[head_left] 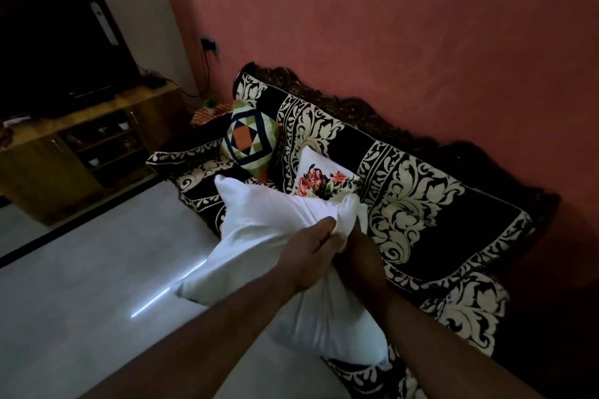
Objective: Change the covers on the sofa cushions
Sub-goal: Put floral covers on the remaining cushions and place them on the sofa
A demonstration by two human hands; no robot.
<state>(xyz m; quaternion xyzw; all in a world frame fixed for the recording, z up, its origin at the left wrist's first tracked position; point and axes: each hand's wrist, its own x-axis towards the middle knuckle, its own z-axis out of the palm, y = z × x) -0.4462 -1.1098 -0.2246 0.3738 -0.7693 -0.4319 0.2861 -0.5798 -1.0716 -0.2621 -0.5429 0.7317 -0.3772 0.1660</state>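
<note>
Over the black-and-cream patterned sofa (421, 204), a plain white cushion (259, 236) is gripped by the left hand (312, 256), the right hand (359, 256) being half hidden, its grip unclear.

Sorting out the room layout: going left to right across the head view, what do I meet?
Dark television → wooden cabinet → geometric orange-and-green cushion → white floral cushion → black-and-cream patterned sofa throw.

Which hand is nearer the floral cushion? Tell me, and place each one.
Right, though only slightly. The right hand grips the plain white cushion just below the floral cushion. The left hand holds the same bunched corner, beside it and a little further towards the floor side.
</note>
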